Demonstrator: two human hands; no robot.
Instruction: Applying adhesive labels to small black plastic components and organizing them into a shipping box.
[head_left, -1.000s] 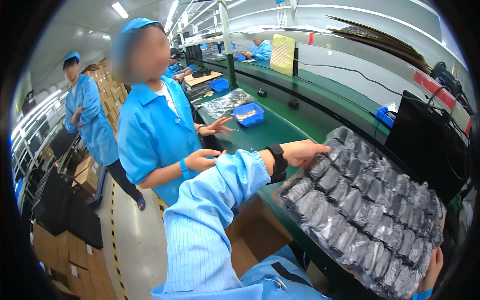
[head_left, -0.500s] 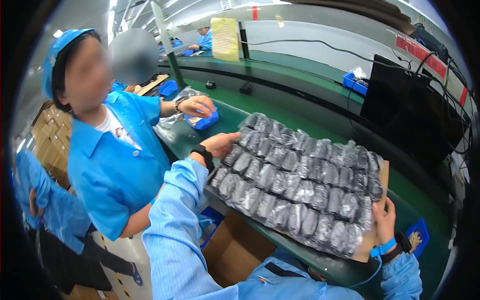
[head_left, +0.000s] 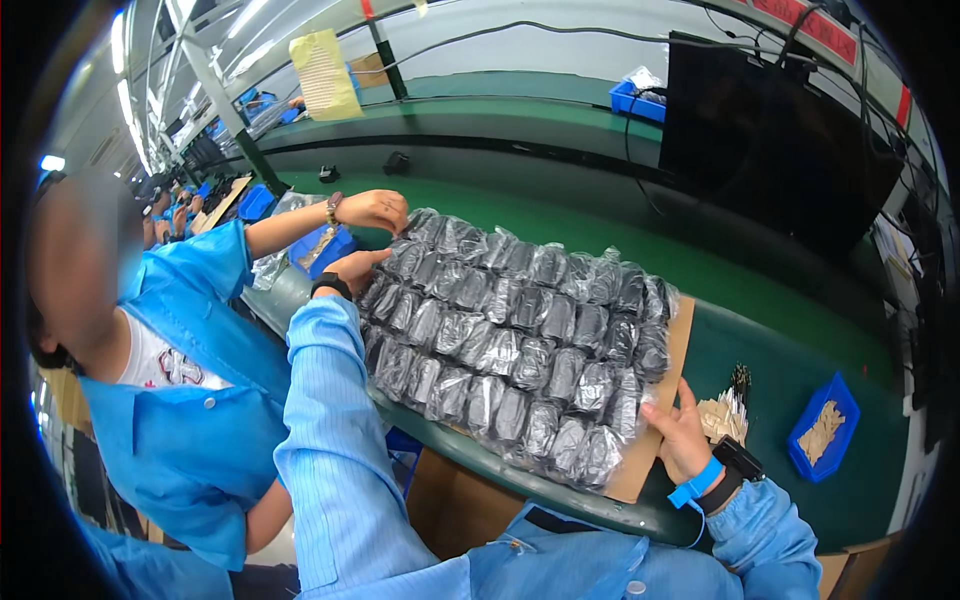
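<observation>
Between my hands is a cardboard sheet covered with rows of black rounded items, each wrapped in clear plastic. My right hand grips the sheet's near right edge, thumb on top. On the left side my left hand holds the loaded sheet, its fingers partly hidden by the wrapped items. A co-worker's hand, fingers bent, is at the sheet's far left corner, just beyond my left hand; whether it touches the sheet I cannot tell.
The green table carries a blue bin of flat tan pieces and a bundle of thin black-tipped pieces at right. Another blue bin stands at left. A dark monitor stands behind. The co-worker is close at my left.
The loaded sheet and both my hands have shifted left in the picture as the view turned. The co-worker's hand has come to the sheet's far left corner. The bundle at right has come into view.
</observation>
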